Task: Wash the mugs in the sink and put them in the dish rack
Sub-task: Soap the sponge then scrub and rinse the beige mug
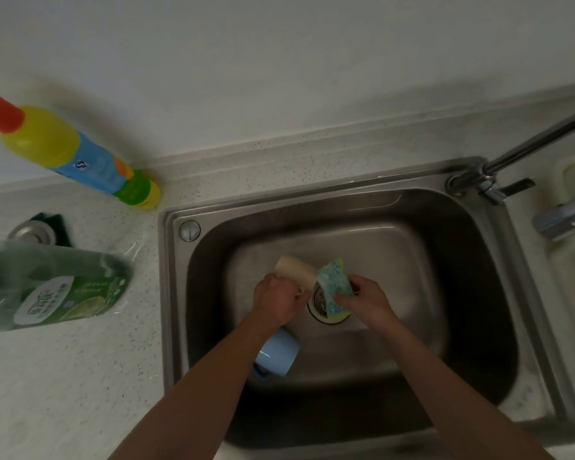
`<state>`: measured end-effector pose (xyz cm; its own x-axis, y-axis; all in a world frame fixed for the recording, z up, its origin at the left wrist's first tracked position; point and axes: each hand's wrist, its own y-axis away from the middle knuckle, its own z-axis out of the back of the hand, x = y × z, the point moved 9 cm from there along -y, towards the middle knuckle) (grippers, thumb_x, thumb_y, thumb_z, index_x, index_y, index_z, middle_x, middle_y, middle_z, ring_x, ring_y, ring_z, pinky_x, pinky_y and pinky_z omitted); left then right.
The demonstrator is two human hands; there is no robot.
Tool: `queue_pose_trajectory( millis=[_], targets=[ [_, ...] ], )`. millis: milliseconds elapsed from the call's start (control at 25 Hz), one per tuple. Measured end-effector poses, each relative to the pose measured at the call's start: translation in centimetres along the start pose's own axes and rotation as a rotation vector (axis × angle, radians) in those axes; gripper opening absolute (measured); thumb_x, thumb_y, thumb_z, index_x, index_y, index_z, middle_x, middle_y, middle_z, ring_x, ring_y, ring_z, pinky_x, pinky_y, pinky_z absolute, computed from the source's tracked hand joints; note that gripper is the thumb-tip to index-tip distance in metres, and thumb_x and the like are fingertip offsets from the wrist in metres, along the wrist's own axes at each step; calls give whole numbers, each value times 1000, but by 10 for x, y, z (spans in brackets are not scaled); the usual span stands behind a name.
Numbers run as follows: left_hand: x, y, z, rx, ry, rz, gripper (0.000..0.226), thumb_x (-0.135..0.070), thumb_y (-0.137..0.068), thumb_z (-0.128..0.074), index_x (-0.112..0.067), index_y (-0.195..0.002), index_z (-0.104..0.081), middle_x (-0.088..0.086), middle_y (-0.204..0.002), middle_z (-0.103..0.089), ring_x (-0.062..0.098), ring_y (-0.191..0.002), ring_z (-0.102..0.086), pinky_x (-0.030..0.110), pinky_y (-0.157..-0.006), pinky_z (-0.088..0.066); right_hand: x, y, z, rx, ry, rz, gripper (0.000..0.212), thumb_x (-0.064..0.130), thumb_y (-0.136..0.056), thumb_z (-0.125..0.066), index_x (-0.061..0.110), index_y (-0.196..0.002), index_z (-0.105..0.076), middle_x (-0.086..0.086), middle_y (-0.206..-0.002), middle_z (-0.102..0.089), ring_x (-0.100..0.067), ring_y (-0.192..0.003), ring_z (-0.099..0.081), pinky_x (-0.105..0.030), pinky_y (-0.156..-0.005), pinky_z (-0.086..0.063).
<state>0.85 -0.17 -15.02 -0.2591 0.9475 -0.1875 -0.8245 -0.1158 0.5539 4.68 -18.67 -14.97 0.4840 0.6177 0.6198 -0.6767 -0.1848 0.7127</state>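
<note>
Over the middle of the steel sink, my left hand grips a cream mug by its handle, holding it on its side. My right hand holds a blue and yellow sponge against the mug's right end. A light blue mug lies on its side on the sink floor, partly hidden under my left forearm. The drain shows between my hands.
A yellow bottle with a red cap and a green detergent bottle stand on the counter to the left, near a metal strainer. The faucet rises at the sink's back right corner. No dish rack is in view.
</note>
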Motion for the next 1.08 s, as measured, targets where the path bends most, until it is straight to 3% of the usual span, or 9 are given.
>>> queue_pose_trajectory(
  millis=[160,320,400,480,600,680,760,840,1080],
  targets=[
    [-1,9,-2,107,442,153,53,-59,-89,-56,-16,-58,-59,1,-60,-55,15,-61,-52,27,-59,-37,19,19,24,-114,170,89,40,13,-81,-71,22,-120,-67,5,-100,-69,-13,-91,-63,-20,-76,-44],
    [-17,25,1,172,751,143,55,-53,-85,-65,-20,-51,-37,1,-53,-35,14,-53,-36,29,-57,-28,21,40,44,-169,153,148,36,15,-77,-76,23,-109,-61,11,-93,-65,-10,-87,-63,-13,-69,-45],
    [-26,32,3,212,802,112,53,-60,-78,-66,-18,-54,-44,5,-57,-39,16,-56,-40,30,-59,-31,32,49,46,-150,197,245,25,16,-76,-77,24,-98,-68,11,-90,-68,-8,-85,-64,-7,-66,-42],
    [-34,42,9,230,823,96,52,-68,-69,-64,-18,-57,-54,7,-58,-47,18,-58,-49,32,-62,-39,47,56,42,-72,236,341,22,18,-77,-79,26,-97,-73,10,-94,-68,-8,-89,-64,-14,-75,-46],
    [-40,65,35,216,848,82,61,-71,-63,-63,-11,-68,-67,19,-70,-66,23,-66,-66,40,-72,-57,60,72,30,183,365,442,27,22,-82,-75,30,-107,-68,10,-108,-65,-4,-98,-61,-28,-90,-51],
    [-40,81,53,217,885,80,64,-63,-72,-68,1,-80,-70,20,-82,-72,20,-74,-70,40,-82,-58,67,89,22,341,496,492,39,29,-83,-74,31,-119,-61,13,-117,-64,-3,-101,-61,-26,-89,-52],
    [-39,97,70,205,922,91,55,-50,-83,-71,4,-90,-72,14,-85,-75,19,-78,-72,37,-83,-58,82,107,18,345,709,644,46,32,-84,-72,28,-127,-54,12,-123,-61,-8,-106,-60,-21,-85,-48],
    [-37,115,85,187,957,98,50,-49,-84,-71,0,-95,-74,11,-87,-75,20,-81,-73,34,-84,-59,100,126,14,311,865,801,36,33,-91,-65,25,-124,-52,6,-121,-62,-16,-105,-62,-22,-81,-45],
    [-52,162,127,189,916,40,41,-42,-97,-57,-3,-95,-71,9,-84,-69,15,-76,-64,24,-70,-52,136,159,22,243,971,954,26,33,-96,-57,31,-122,-54,6,-117,-63,-12,-104,-62,-23,-85,-48]
  ],
)
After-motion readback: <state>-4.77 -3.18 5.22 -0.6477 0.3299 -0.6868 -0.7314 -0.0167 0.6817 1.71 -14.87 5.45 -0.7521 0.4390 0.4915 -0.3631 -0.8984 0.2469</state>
